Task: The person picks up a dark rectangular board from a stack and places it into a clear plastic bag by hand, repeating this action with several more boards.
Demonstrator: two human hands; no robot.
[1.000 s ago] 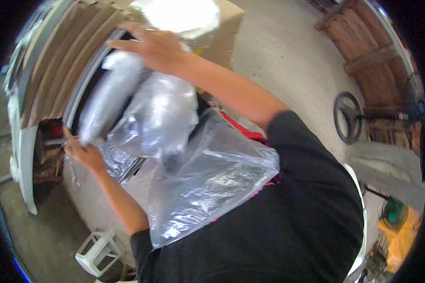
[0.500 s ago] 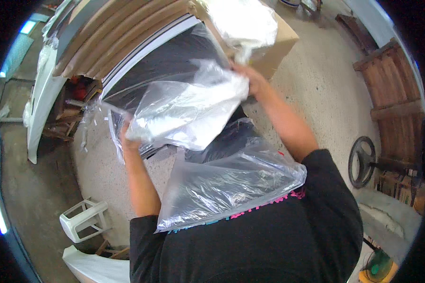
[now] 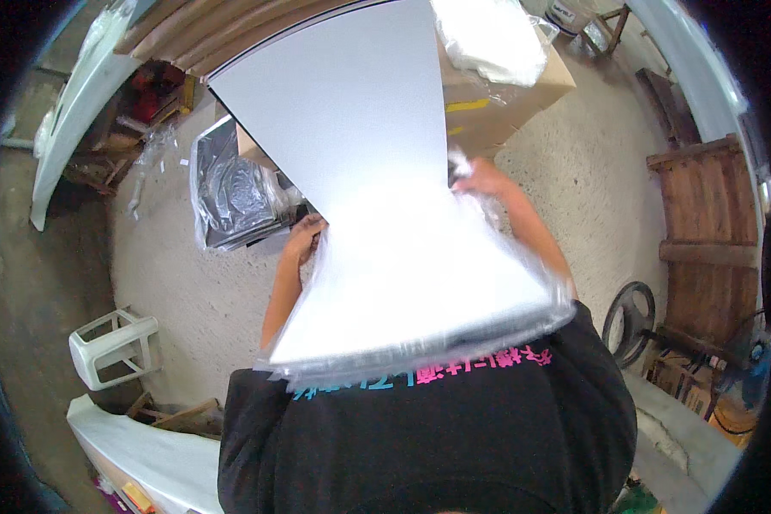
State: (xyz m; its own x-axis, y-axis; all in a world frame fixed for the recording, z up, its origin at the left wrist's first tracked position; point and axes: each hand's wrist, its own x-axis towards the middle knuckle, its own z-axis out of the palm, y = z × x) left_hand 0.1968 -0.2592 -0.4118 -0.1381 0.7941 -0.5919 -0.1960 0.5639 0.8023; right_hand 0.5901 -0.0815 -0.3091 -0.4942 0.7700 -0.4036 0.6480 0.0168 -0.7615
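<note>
A large pale grey flat panel (image 3: pixel 360 103) slants from the far stack down toward my chest. Its near end lies inside a clear plastic bag (image 3: pixel 420 343), whose closed end rests against my black shirt. At the panel's left edge, my left hand (image 3: pixel 307 236) has its fingers curled round the edge and the bag's mouth. On the opposite edge, my right hand (image 3: pixel 486 180) pinches bunched plastic of the bag. The panel's underside is hidden.
Dark panels in plastic (image 3: pixel 240 188) lie at left. A cardboard box (image 3: pixel 514 103) carries a pile of white plastic bags (image 3: pixel 493 43). A white stool (image 3: pixel 111 347) stands left. On the right are a black wheel (image 3: pixel 630 324) and a wooden pallet (image 3: pixel 709 214).
The pale panel has come into view in front of me, with the bag now around its near end. My left hand has moved right, and both hands are now at the panel's sides.
</note>
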